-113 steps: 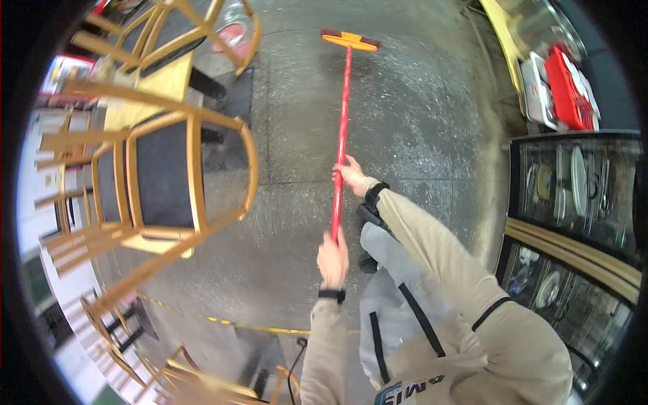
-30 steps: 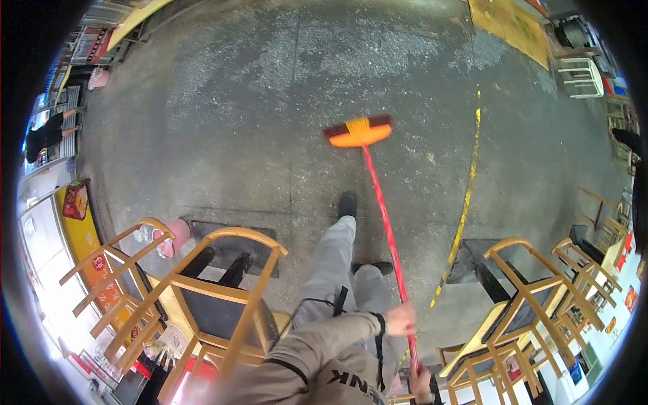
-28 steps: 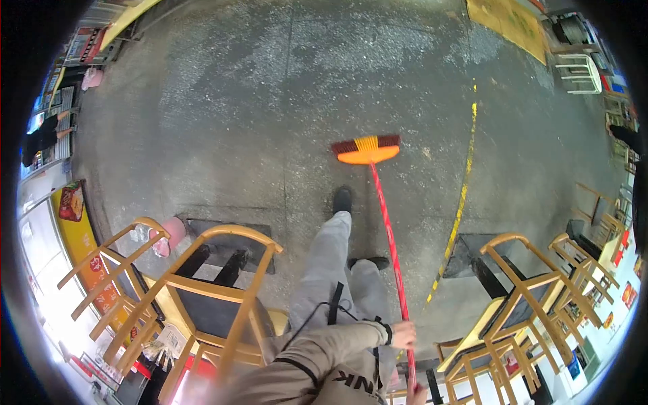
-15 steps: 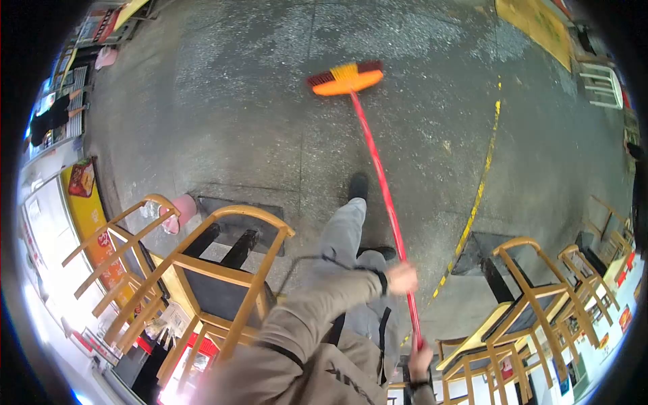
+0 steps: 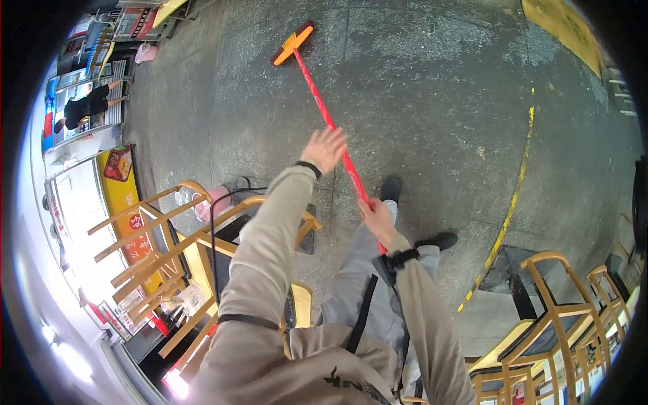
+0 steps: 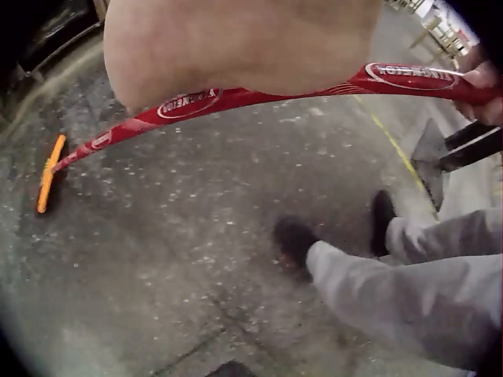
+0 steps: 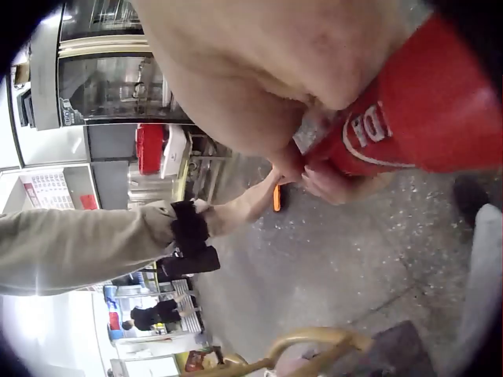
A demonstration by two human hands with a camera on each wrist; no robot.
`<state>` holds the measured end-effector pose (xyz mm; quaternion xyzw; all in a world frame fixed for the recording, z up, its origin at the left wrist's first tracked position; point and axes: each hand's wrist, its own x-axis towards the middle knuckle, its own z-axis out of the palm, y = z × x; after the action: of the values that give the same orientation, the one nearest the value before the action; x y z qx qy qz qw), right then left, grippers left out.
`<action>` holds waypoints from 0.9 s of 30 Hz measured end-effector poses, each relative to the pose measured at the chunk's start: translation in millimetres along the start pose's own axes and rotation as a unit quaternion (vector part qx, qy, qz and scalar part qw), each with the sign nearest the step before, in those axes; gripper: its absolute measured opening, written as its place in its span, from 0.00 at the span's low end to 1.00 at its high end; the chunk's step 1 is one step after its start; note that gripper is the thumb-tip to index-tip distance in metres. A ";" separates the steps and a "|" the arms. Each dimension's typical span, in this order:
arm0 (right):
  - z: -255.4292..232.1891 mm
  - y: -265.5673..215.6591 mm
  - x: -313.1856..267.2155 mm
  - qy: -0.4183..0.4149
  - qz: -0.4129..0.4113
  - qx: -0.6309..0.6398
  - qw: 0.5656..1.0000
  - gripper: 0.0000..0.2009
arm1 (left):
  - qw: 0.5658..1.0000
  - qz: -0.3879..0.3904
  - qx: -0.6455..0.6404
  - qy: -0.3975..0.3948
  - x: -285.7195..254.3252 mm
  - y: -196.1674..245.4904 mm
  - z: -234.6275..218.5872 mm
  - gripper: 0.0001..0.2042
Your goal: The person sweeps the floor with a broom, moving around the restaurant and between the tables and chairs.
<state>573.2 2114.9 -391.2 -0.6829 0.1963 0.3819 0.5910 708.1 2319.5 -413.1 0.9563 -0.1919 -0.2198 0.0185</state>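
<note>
A broom with a red handle (image 5: 314,88) and an orange head (image 5: 293,44) reaches across the floor to the upper left. Partway along it, my left hand (image 5: 324,150) lies on or just over the handle, fingers straight and spread. My right hand (image 5: 380,221) grips the handle lower down, in front of my thighs. The left wrist view shows the red handle (image 6: 314,93) passing by my left palm (image 6: 236,47), fingers hidden, and my right hand (image 6: 481,82) around its near part. In the right wrist view, my right hand (image 7: 275,71) curls around the handle (image 7: 424,102).
Wooden chairs (image 5: 175,243) rest upturned on tables at the lower left, beside a pink bin (image 5: 214,202). More chairs (image 5: 560,310) are at the lower right, near a yellow floor line (image 5: 516,189). A person (image 5: 88,106) stands far left.
The broom head has swung to the upper left and tilted. My left hand has moved up and left, its fingers now spread. My right hand has come up from the bottom edge, still gripping.
</note>
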 end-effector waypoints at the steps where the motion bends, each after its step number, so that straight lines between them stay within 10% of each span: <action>1: -21.2 9.5 -24.1 -0.003 0.029 0.017 0.999 0.23 | 0.998 0.043 0.018 0.033 -6.7 22.6 18.3 0.21; 8: -216.5 131.5 -249.8 0.008 0.147 -0.019 0.989 0.18 | 0.934 0.140 -0.293 0.148 -73.7 302.3 38.2 0.13; 10: -249.9 133.1 -347.6 0.061 0.170 -0.044 0.983 0.16 | 0.906 0.214 -0.365 -0.028 -103.8 380.6 40.5 0.12; 16: -233.1 179.4 -575.8 0.225 0.302 -0.202 0.904 0.13 | 0.802 0.429 -0.402 -0.104 -218.1 564.0 80.0 0.21; 19: -210.1 162.5 -594.6 0.244 0.387 -0.196 0.867 0.16 | 0.787 0.466 -0.347 -0.207 -231.1 601.5 89.0 0.20; 21: -203.3 148.9 -578.3 0.249 0.417 -0.175 0.856 0.21 | 0.779 0.519 -0.350 0.044 -243.0 604.3 123.7 0.15; 22: -201.4 141.3 -561.6 0.247 0.430 -0.155 0.855 0.24 | 0.804 0.491 -0.335 -0.022 -236.3 595.5 128.5 0.13; 23: -205.1 187.7 -547.7 0.284 0.225 -0.297 0.883 0.15 | 0.824 0.458 -0.321 -0.091 -217.4 571.9 106.3 0.10; 27: -189.6 158.4 -370.2 0.221 0.196 -0.292 0.910 0.15 | 0.930 0.268 -0.233 -0.094 -115.5 423.1 93.2 0.07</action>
<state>280.5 1830.1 -214.5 -0.8396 0.3318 0.3696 0.2198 420.6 1975.8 -398.8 0.8130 -0.3855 -0.3340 0.2808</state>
